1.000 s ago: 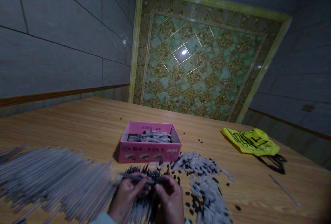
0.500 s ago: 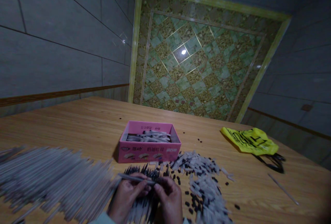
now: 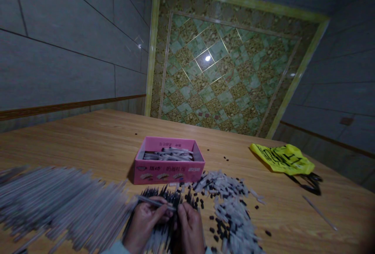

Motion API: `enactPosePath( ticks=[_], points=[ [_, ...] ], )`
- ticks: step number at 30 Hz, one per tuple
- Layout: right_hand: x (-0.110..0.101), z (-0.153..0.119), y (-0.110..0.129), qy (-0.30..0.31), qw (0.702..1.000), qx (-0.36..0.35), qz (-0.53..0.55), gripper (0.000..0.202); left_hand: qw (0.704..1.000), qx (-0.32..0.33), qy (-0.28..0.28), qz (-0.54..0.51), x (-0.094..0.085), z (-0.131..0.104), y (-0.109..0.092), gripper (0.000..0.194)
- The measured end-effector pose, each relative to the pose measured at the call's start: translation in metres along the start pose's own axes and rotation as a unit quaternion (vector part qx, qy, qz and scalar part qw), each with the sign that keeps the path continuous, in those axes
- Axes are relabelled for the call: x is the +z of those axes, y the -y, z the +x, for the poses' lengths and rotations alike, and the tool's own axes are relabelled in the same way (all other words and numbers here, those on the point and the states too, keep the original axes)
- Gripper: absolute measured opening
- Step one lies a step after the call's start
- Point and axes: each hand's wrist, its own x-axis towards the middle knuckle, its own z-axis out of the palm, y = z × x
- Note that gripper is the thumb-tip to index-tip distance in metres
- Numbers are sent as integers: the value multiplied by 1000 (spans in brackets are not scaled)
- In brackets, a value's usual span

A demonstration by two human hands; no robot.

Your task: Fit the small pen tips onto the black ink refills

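Right fingers lower — pen in left

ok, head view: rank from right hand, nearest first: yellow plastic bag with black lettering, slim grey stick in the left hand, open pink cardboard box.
1. Grey stick: just left of the right hand.
2. Pink box: beyond, slightly left.
3. Yellow bag: far right, beyond.

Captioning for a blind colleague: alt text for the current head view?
A left hand holds a slim grey rod above dark-tipped sticks, the right hand near its end. Beyond sits an open pink box; pale tubes lie left, small pale and black pieces right.
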Motion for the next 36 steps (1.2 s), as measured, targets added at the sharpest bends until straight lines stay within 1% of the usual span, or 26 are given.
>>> enactPosePath(
  ticks=[3,5,7,8,10,12,16,18,20,21,22,25,26,27,29,30,31,34,36],
  points=[
    [-2,-1,9,12,1000,-14,22,24,1000,-9,-17,-5,-1,0,-1,24],
    [-3,-1,15,18,999,-33,40,20,1000,-8,-26,-10,0,-1,-2,24],
    [-3,-2,17,9,998,-47,29,16,1000,-8,-25,-15,0,-2,-2,24],
    [-2,-2,16,5,999,-50,12,20,1000,-10,-20,-16,1,-2,-2,24],
    [-3,-1,12,12,999,-44,-18,35,1000,-12,-11,-16,2,-2,-2,23],
    [-3,-1,9,24,999,-35,-26,40,1000,-13,-10,-17,3,-1,-3,22],
    [-3,-2,8,18,998,-54,-22,23,999,-14,-25,-15,2,-1,-4,23],
    [-3,-2,9,21,998,-50,-31,27,1000,-12,-14,-7,1,-1,-4,24],
    [-4,-2,9,35,998,-33,-38,39,1000,-10,2,0,1,-2,-4,23],
    [-5,-2,9,39,998,-28,-38,41,1000,-8,4,3,1,-2,-4,22],
    [-5,-2,9,39,998,-29,-35,39,1000,-8,3,5,1,-2,-4,22],
    [-6,-2,10,19,998,-52,-25,23,1000,-9,-7,8,2,-1,-4,23],
    [-6,-2,10,15,998,-55,-27,22,1000,-8,-8,8,2,-1,-4,23],
    [-5,-2,10,12,998,-53,-32,25,1000,-8,-6,9,2,-1,-3,22],
    [-4,-2,8,12,998,-40,-47,38,1000,-7,3,10,1,-1,-2,22],
    [-3,-2,8,12,998,-37,-52,41,1000,-8,5,9,1,-1,-2,22],
    [-3,-2,8,10,998,-39,-55,39,1000,-9,5,7,0,-1,-1,22],
    [-4,-3,8,7,997,-61,-51,25,1000,-8,-1,-3,-1,-1,1,23],
    [-4,-3,8,22,997,-60,-50,29,1000,-10,3,-3,-2,-1,1,23]
  ],
)
